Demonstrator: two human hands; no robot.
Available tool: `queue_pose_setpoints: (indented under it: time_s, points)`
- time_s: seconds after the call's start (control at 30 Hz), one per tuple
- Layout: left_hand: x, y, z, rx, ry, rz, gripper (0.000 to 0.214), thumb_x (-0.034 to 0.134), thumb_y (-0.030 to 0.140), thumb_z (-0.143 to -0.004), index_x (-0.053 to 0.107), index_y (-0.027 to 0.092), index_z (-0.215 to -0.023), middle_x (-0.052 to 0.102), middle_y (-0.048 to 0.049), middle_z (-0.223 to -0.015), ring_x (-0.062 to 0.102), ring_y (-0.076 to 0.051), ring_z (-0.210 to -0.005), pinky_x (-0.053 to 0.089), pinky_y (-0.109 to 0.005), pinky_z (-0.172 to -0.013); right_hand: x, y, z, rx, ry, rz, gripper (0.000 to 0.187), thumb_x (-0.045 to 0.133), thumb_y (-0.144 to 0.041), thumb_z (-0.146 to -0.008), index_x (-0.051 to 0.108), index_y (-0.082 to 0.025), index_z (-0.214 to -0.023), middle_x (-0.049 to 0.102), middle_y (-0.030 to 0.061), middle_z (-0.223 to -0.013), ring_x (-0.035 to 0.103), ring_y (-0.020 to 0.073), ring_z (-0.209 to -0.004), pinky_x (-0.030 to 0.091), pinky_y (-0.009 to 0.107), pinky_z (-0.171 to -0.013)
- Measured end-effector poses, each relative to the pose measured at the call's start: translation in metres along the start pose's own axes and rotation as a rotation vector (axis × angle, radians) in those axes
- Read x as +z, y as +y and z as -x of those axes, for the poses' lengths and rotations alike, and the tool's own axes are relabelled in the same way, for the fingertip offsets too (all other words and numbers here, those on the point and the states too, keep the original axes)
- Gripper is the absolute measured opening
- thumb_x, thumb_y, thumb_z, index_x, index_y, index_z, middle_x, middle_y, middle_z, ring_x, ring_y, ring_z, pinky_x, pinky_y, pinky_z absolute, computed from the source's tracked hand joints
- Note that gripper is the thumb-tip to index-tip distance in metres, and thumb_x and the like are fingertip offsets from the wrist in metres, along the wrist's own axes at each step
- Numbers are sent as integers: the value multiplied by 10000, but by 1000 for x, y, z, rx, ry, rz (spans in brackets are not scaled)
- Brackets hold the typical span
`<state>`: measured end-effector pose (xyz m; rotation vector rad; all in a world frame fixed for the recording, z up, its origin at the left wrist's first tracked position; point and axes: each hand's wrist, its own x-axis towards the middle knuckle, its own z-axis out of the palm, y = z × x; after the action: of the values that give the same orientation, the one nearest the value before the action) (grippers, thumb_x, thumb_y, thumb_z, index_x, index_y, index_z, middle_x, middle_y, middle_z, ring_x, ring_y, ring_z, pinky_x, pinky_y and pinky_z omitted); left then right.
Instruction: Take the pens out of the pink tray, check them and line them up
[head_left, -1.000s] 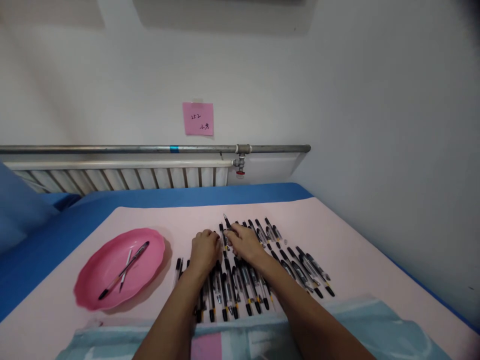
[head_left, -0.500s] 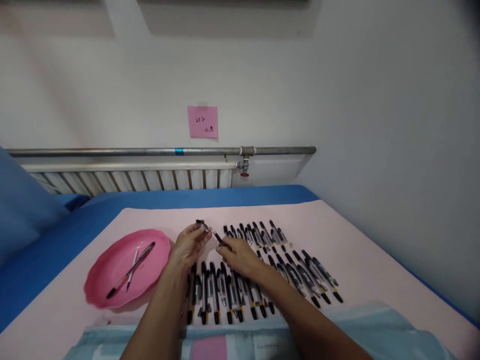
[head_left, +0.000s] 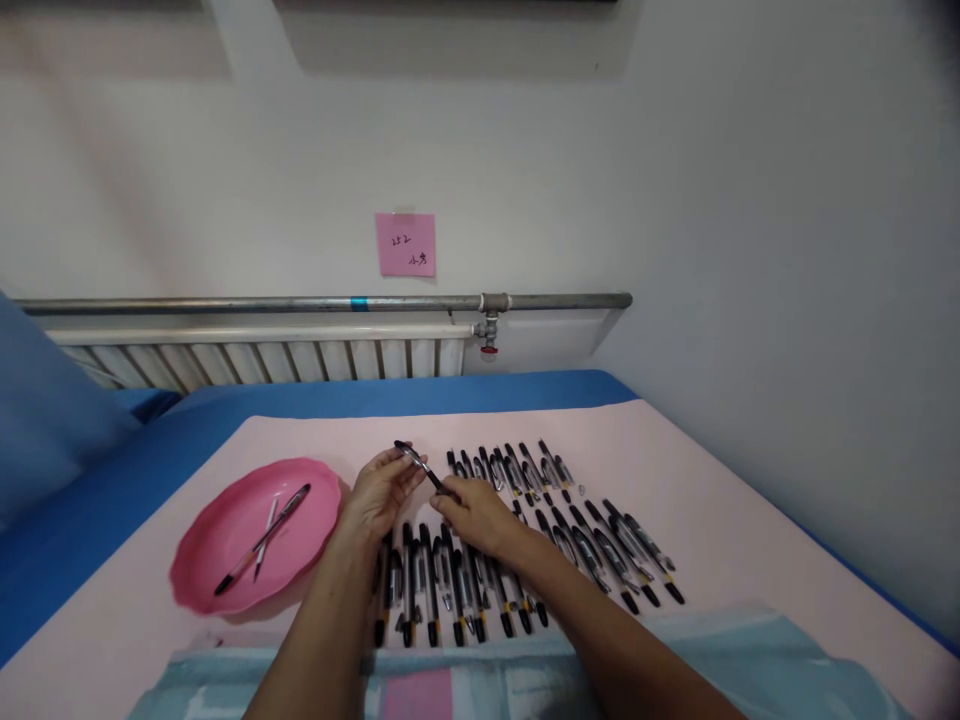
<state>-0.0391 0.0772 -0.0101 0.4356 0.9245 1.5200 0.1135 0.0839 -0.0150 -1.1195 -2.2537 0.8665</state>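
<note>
In my left hand (head_left: 382,492) a pen cap (head_left: 407,450) with a black clip is pinched between the fingers. My right hand (head_left: 474,512) grips a black pen barrel (head_left: 436,482), whose front end meets the cap's mouth. How far the barrel sits inside the cap is too small to tell. Beneath my forearms and to the right lie rows of pen parts (head_left: 433,600): black-ended clear barrels, clear caps with black clips and small metallic tips. Another group of pen parts (head_left: 517,470) lies just beyond my right hand, partly hidden by it.
A pink scalloped bowl (head_left: 196,545) at left holds a pen (head_left: 277,525) and a thin white refill (head_left: 266,530). The pink sheet (head_left: 720,520) covers a blue surface (head_left: 330,400). Behind are a radiator (head_left: 367,358), a pipe (head_left: 285,305) and the wall.
The barrel in my right hand and the cap in my left have come together; the gap that showed between them is gone. The laid-out pen parts and bowl look unchanged.
</note>
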Motion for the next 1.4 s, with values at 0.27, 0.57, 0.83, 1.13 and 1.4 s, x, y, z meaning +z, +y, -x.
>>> queue_pose_setpoints:
  time_s: [0.27,0.57,0.83,1.13,1.4]
  points:
    - [0,-1,0,1,-31,-41,188,637,36,-630,574,119,-787,650,-48,-700,644,-160,-736,514,-259,-692,1,3,1,-12,-9,2,167,454,-260,-783,540,-170,-670,525,-25,-562,470,99,-559,298,197,-520]
    - [5,-10,4,-18,-96,-203,231,687,86,-571,578,106,-774,631,-36,-660,619,-137,-625,498,-231,-587,1,4,-3,304,-15,-342,194,606,-194,-625,471,-182,-764,480,-68,-538,470,81,-447,349,193,-435]
    - [5,-11,7,-41,-143,-285,220,707,135,-556,559,116,-717,611,-7,-661,584,-98,-582,481,-231,-581,-1,4,-3,372,-62,-648,421,547,-32,-537,421,-186,-908,441,-120,-452,418,71,-331,327,181,-350]
    - [17,-9,17,29,-255,-426,251,682,233,-572,565,102,-752,638,-68,-694,591,-144,-603,447,-259,-565,0,-3,-4,274,29,-691,432,575,-108,-563,467,-185,-974,514,-66,-610,457,63,-417,356,181,-379]
    - [2,78,45,592,198,-838,244,571,288,-670,583,173,-885,644,-27,-827,578,-144,-743,429,-250,-649,-12,-21,0,236,105,-659,332,593,-296,-658,513,-185,-961,540,54,-938,530,87,-608,432,191,-441]
